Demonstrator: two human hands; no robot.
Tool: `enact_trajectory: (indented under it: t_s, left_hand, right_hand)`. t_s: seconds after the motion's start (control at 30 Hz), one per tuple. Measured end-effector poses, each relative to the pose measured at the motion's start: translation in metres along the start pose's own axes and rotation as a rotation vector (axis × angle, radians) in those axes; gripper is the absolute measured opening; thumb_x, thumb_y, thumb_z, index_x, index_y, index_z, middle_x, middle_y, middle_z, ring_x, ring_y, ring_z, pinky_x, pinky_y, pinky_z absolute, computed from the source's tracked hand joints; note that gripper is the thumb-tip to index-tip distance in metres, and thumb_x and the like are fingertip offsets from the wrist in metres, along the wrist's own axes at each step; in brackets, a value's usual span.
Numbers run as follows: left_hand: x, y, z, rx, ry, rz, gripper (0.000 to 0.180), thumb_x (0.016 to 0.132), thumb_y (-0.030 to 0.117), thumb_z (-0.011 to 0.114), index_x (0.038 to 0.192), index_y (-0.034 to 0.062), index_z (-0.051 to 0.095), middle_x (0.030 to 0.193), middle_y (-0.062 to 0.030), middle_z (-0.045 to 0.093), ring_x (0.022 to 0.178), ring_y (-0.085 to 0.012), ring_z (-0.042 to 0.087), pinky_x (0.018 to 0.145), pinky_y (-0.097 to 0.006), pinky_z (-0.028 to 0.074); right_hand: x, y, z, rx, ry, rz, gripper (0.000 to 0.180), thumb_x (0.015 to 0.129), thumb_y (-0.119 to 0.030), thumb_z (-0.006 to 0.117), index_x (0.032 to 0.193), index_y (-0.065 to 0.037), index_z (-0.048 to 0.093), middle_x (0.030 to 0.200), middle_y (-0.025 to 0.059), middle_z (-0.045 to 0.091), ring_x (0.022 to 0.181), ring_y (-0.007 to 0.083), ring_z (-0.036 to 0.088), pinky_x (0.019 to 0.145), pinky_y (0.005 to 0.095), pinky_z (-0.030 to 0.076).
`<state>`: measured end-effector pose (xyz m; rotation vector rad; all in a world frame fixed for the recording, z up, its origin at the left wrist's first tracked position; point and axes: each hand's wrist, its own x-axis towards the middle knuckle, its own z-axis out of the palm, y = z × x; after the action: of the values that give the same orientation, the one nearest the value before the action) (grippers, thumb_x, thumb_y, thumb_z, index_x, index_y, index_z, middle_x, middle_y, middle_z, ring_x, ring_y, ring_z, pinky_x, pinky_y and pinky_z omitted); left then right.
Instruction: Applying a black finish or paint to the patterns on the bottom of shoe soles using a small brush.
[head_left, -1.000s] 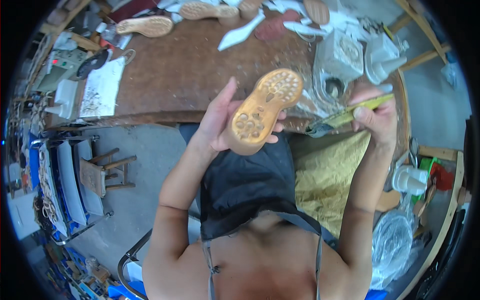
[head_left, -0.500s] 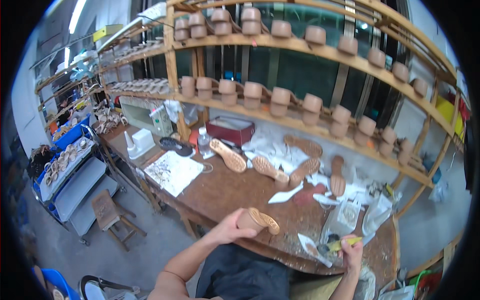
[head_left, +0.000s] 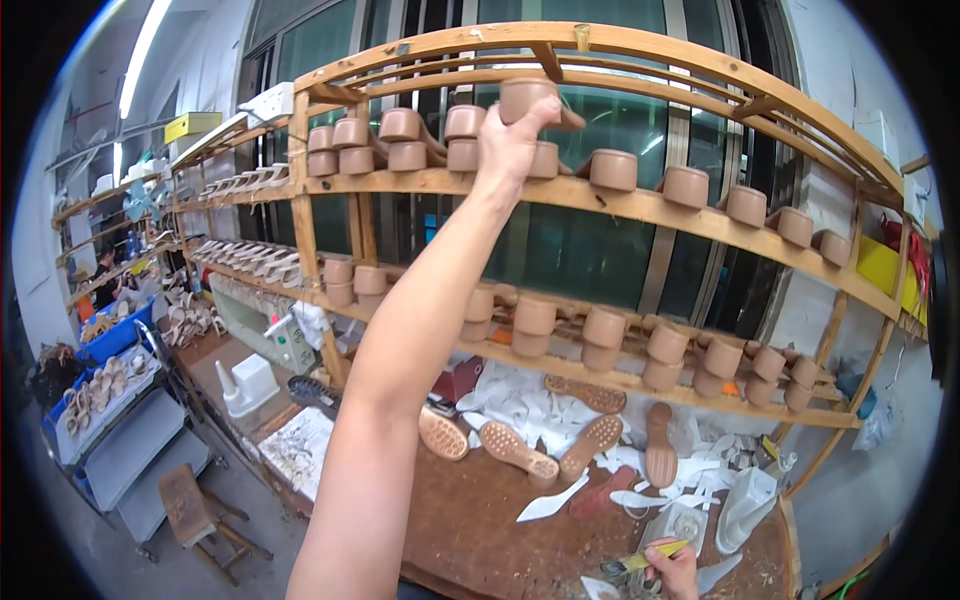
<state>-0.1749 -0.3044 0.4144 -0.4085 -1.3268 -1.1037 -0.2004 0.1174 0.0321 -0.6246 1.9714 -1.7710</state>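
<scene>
My left arm stretches up to the upper wooden shelf (head_left: pixel 640 200), where my left hand (head_left: pixel 507 150) is closed round a tan heeled shoe sole (head_left: pixel 527 97). That sole is just above another tan sole (head_left: pixel 543 160) standing on the shelf; whether the two touch I cannot tell. Low on the right, my right hand (head_left: pixel 676 570) grips a brush (head_left: pixel 628 563) with a yellow handle and dark bristles. The brush is over the workbench, close to a white block-like container (head_left: pixel 678 522).
More tan heeled soles (head_left: pixel 605 328) line the lower shelf. Several loose soles (head_left: pixel 590 445) and white scraps lie along the back of the brown workbench (head_left: pixel 480 520). A white stand (head_left: pixel 748 505) is at the bench's right, a wooden stool (head_left: pixel 188 505) and trolley (head_left: pixel 165 430) at the left.
My left hand has carried the heeled sole from above the bench's front edge up to the upper shelf. My right hand still holds the brush near the bench, and the view has tilted upward.
</scene>
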Motion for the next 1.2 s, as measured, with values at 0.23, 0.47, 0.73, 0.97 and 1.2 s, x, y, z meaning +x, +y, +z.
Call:
enact_trajectory:
  t_s: [0.23,0.47,0.73,0.97,1.2]
  left_hand:
    - [0.034,-0.105,-0.022,0.398,0.094,-0.102,0.062,0.063,0.04,0.076,0.097,-0.0062,0.053,0.094,-0.0163,0.061,0.085,-0.0212,0.06,0.075,-0.032,0.048]
    - [-0.127,-0.043,-0.053,0.295,-0.462,0.044,0.014,0.081,0.008,0.059,0.094,0.001,0.058,0.085,-0.0031,0.061,0.078,-0.0099,0.056,0.068,-0.023,0.045]
    - [-0.388,-0.213,-0.253,1.389,-1.48,-0.614,0.061,0.072,0.009,0.061,0.128,0.0075,0.039,0.127,-0.0116,0.045,0.121,-0.0304,0.039,0.097,-0.042,0.035]
    - [-0.387,-0.217,-0.257,1.574,-1.593,-0.248,0.025,0.074,0.018,0.059,0.097,0.0104,0.06,0.107,-0.0064,0.054,0.111,-0.0258,0.044,0.089,-0.037,0.037]
    - [-0.426,-0.107,-0.216,1.422,-1.293,-0.12,0.021,0.072,0.012,0.057,0.093,0.0076,0.057,0.097,-0.0097,0.056,0.085,-0.0258,0.057,0.065,-0.036,0.049]
  right_hand:
    - [0.029,-0.003,-0.024,0.127,0.082,-0.062,0.015,0.078,-0.014,0.068,0.082,-0.001,0.061,0.062,0.0036,0.057,0.044,0.0096,0.049,0.039,0.0237,0.038]
    - [0.037,0.017,-0.035,0.198,0.131,0.004,0.017,0.081,-0.01,0.065,0.09,0.003,0.057,0.061,0.0055,0.055,0.043,0.0107,0.049,0.04,0.0213,0.039]
    - [0.036,0.032,-0.016,0.083,0.107,0.086,0.017,0.081,-0.01,0.064,0.089,0.003,0.057,0.062,0.0057,0.054,0.043,0.0103,0.048,0.041,0.0206,0.037]
    - [0.014,0.047,-0.005,0.063,0.061,0.023,0.015,0.082,-0.008,0.063,0.09,0.003,0.058,0.067,0.0057,0.055,0.046,0.0098,0.048,0.041,0.0207,0.038]
    - [-0.044,0.095,-0.029,0.112,0.162,-0.046,0.014,0.08,-0.006,0.063,0.093,0.0,0.059,0.071,0.0043,0.056,0.05,0.01,0.051,0.043,0.0226,0.041]
